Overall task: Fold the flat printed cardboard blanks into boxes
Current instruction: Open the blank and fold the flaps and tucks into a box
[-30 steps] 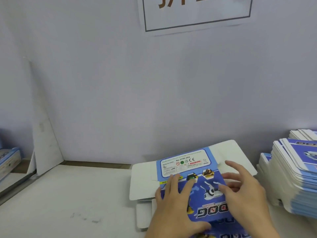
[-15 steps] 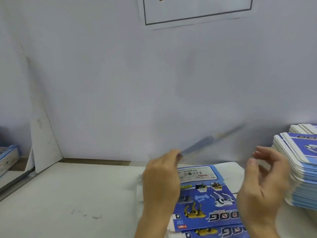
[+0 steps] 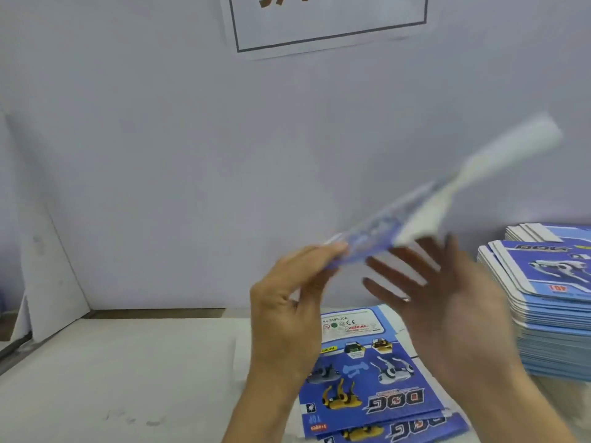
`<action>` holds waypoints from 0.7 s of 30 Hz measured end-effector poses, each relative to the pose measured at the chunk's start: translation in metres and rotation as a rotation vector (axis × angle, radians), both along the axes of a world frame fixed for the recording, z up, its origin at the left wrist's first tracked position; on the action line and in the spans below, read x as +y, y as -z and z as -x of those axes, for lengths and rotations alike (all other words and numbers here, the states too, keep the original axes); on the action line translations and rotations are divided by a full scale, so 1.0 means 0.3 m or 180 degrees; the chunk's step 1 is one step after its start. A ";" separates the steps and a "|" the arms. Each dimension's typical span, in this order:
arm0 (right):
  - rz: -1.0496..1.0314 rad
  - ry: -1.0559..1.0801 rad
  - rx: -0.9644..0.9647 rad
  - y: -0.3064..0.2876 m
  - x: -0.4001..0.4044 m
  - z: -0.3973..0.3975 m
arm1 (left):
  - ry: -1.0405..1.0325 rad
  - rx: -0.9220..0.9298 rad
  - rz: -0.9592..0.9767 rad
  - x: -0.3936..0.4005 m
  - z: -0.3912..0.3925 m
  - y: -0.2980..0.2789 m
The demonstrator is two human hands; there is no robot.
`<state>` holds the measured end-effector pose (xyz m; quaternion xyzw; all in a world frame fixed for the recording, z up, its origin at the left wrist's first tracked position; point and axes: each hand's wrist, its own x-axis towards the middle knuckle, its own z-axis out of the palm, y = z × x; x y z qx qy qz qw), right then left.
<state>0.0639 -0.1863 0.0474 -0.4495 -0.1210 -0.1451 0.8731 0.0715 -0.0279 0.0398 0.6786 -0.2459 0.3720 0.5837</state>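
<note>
Flat blue-and-white printed cardboard blank [image 3: 425, 206] raised, blurred, above our fingers | our left hand [image 3: 287, 302] pinches its lower end | our right hand [image 3: 447, 302] spread wide beneath | more blanks [image 3: 377, 378] lie below our fingers on the pale table [image 3: 128, 378]

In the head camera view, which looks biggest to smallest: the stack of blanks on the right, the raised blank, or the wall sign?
1. Raised blank, though blur and nearness inflate it.
2. Sign and stack look alike; both are cut off, so unranked.

Even, soft indoor light, fairly bright, with no glare. The raised cardboard blank [image 3: 441, 203] and both hands are smeared by motion blur; the printed blanks lying on the table [image 3: 128, 362] below it stay sharper.
</note>
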 end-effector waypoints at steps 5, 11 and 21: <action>-0.0765 -0.1284 -0.0381 -0.031 -0.058 0.053 | 0.0295 0.0554 -0.1086 0.014 0.008 -0.011; 0.0245 -0.1445 -0.0099 -0.075 -0.094 0.062 | 0.1252 0.1477 -0.0971 0.027 0.072 -0.090; 0.2519 -0.0827 -0.0668 -0.113 -0.032 0.115 | 0.1028 0.1445 -0.0119 -0.073 0.097 -0.111</action>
